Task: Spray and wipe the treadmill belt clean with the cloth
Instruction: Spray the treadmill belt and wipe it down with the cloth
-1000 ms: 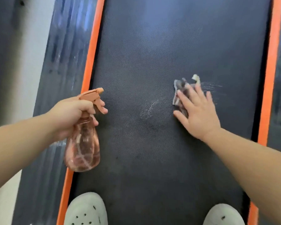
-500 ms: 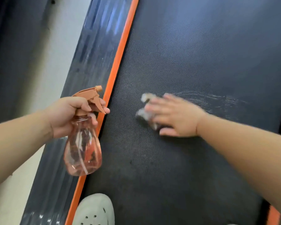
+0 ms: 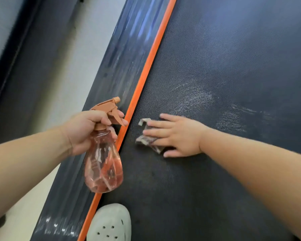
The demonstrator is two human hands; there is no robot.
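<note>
The black textured treadmill belt fills the right of the head view, with whitish wet streaks across its middle. My right hand lies flat with straight fingers on a small grey cloth, pressing it onto the belt near the left edge. My left hand grips the neck of a clear pink spray bottle with an orange-brown trigger head, a finger on the trigger. The bottle hangs above the orange strip, just left of the cloth.
An orange strip borders the belt on the left, beside a dark ribbed side rail. A pale clog stands on the belt at the bottom edge. Light floor and a dark wall base lie further left.
My right hand has swept the cloth leftwards across the belt to near the orange strip, leaving wet streaks behind. The left hand keeps holding the bottle in about the same place.
</note>
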